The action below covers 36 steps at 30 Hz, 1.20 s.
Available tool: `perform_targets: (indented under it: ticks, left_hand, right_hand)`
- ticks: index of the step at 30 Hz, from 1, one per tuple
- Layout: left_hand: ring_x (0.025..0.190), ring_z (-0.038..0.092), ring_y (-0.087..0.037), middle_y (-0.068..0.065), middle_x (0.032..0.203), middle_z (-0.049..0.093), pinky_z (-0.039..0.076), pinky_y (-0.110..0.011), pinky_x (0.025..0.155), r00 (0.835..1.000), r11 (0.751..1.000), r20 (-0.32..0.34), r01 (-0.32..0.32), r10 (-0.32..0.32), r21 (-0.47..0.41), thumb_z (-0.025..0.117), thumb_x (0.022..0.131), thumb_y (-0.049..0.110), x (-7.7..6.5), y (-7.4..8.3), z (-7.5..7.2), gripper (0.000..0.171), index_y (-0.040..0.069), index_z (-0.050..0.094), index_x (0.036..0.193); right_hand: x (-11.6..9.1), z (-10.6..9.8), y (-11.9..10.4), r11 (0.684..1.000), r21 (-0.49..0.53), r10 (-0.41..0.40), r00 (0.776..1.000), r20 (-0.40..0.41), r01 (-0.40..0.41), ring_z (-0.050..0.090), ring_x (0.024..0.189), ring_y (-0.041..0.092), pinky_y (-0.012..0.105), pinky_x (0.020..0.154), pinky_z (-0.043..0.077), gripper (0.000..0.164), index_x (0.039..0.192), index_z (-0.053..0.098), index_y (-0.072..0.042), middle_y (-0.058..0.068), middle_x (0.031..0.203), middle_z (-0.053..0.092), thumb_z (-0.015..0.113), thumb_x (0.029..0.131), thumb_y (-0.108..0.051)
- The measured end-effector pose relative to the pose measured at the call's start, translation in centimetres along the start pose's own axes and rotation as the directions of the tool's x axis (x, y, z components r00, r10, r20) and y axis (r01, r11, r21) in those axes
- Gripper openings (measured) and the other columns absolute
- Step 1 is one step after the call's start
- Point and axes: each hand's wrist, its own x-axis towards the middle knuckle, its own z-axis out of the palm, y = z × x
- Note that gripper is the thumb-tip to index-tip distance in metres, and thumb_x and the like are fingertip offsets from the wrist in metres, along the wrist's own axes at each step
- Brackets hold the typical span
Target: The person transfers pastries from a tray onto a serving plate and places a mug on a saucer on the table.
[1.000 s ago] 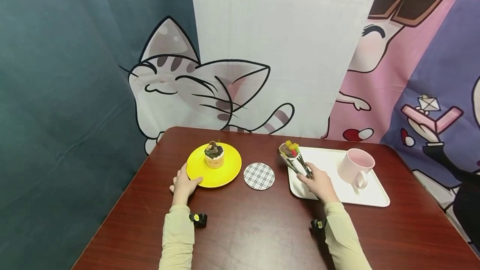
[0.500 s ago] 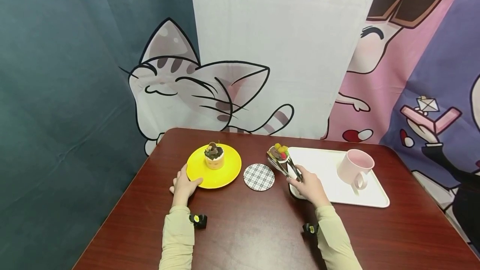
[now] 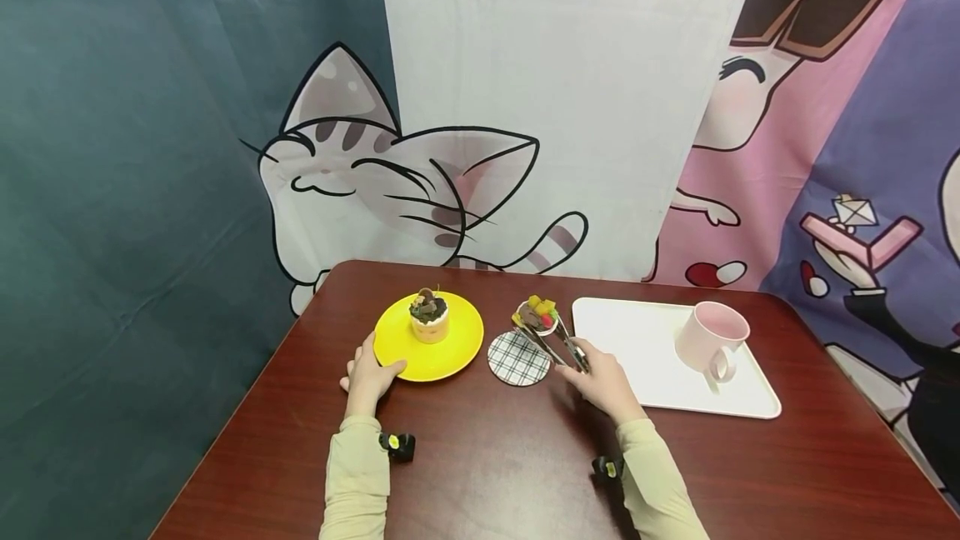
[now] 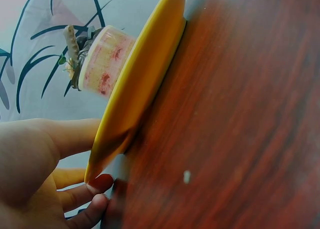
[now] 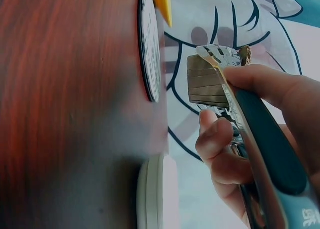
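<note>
My left hand (image 3: 369,373) pinches the near left rim of a yellow plate (image 3: 459,348), thumb over the edge and fingers beneath it. On that plate stands a small round cake (image 3: 431,328) with a dark topping. My right hand (image 3: 603,383) grips a pair of serving tongs (image 5: 270,144) with dark green handle panels. Between the tongs' slotted ends is a second small cake (image 3: 542,315), topped with yellow and red fruit-like pieces. In the right wrist view this cake's brownish side (image 5: 204,81) shows, held above table level.
A round checked coaster (image 3: 517,367) lies between the plate and my right hand, just below the held cake in the head view. To the right is a white tray (image 3: 622,323) bearing a pink mug (image 3: 703,338). A printed cloth (image 3: 480,40) hangs behind the table (image 3: 487,465).
My right hand has carried the tongs and the fruit-topped cake leftward, from over the tray to beside and above the coaster. My left hand stays on the plate's rim.
</note>
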Motion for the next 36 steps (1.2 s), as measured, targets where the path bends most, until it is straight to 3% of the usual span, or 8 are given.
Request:
perform_targets:
  ticks: [4, 9, 17, 20, 28, 36]
  left_hand:
    - [0.123, 0.029, -0.047, -0.025, 0.151, 0.028, 0.017, -0.061, 0.095, 1.0, 1.0, -0.006, -0.003, 0.003, 0.004, 0.068, 0.087, 0.027, -0.2, 0.1, -0.1, 0.085, 0.01, 0.018, 0.154]
    - [0.123, 0.029, -0.047, -0.025, 0.151, 0.027, 0.017, -0.062, 0.095, 1.0, 1.0, -0.001, 0.002, -0.002, -0.003, 0.068, 0.086, 0.027, -0.3, 0.0, -0.1, 0.086, 0.009, 0.018, 0.154]
    - [0.118, 0.031, -0.047, -0.026, 0.147, 0.032, 0.018, -0.06, 0.091, 0.999, 1.0, -0.048, -0.007, 0.007, -0.002, 0.072, 0.083, 0.034, 0.2, -0.5, 0.3, 0.088, 0.011, 0.023, 0.153]
    - [0.121, 0.03, -0.047, -0.025, 0.149, 0.031, 0.018, -0.061, 0.094, 1.0, 1.0, -0.029, 0.006, -0.006, -0.006, 0.07, 0.085, 0.029, 0.1, -0.2, 0.2, 0.086, 0.011, 0.021, 0.153]
    - [0.124, 0.029, -0.048, -0.026, 0.152, 0.028, 0.018, -0.061, 0.096, 1.0, 1.0, -0.007, 0.011, -0.011, 0.016, 0.067, 0.087, 0.027, -0.3, 0.2, -0.2, 0.085, 0.009, 0.018, 0.154]
    - [0.124, 0.03, -0.048, -0.026, 0.152, 0.028, 0.018, -0.061, 0.095, 1.0, 1.0, -0.009, 0.006, -0.006, 0.02, 0.067, 0.087, 0.027, -0.1, 0.1, 0.0, 0.085, 0.009, 0.018, 0.154]
  right_hand:
    - [-0.2, 0.7, -0.7, 0.999, 0.02, -0.032, 0.999, -0.013, 0.033, 0.056, 0.071, 0.017, 0.04, 0.072, 0.049, 0.05, 0.127, 0.059, -0.007, 0.006, 0.082, 0.067, 0.073, 0.083, -0.027]
    - [-0.4, 1.7, -1.7, 0.997, 0.044, -0.061, 0.998, -0.007, 0.061, 0.053, 0.066, 0.014, 0.036, 0.068, 0.047, 0.05, 0.126, 0.06, -0.007, 0.0, 0.072, 0.061, 0.073, 0.082, -0.026]
    - [-0.2, 3.2, -3.9, 0.994, 0.061, -0.091, 0.996, 0.009, 0.09, 0.06, 0.071, 0.019, 0.038, 0.07, 0.05, 0.053, 0.128, 0.06, -0.009, 0.012, 0.086, 0.071, 0.074, 0.081, -0.029]
    - [0.0, 3.8, -4.7, 0.994, 0.047, -0.098, 0.995, 0.035, 0.097, 0.061, 0.072, 0.018, 0.038, 0.07, 0.05, 0.054, 0.128, 0.06, -0.011, 0.012, 0.088, 0.071, 0.074, 0.08, -0.031]
    - [0.2, 5.3, -6.1, 0.986, 0.049, -0.161, 0.983, 0.086, 0.157, 0.067, 0.092, 0.026, 0.043, 0.081, 0.052, 0.053, 0.127, 0.061, -0.009, 0.013, 0.108, 0.071, 0.074, 0.081, -0.03]
    - [0.8, 6.4, -6.8, 0.98, 0.071, -0.195, 0.974, 0.111, 0.188, 0.065, 0.088, 0.021, 0.04, 0.079, 0.051, 0.052, 0.127, 0.061, -0.008, 0.011, 0.103, 0.072, 0.073, 0.081, -0.028]
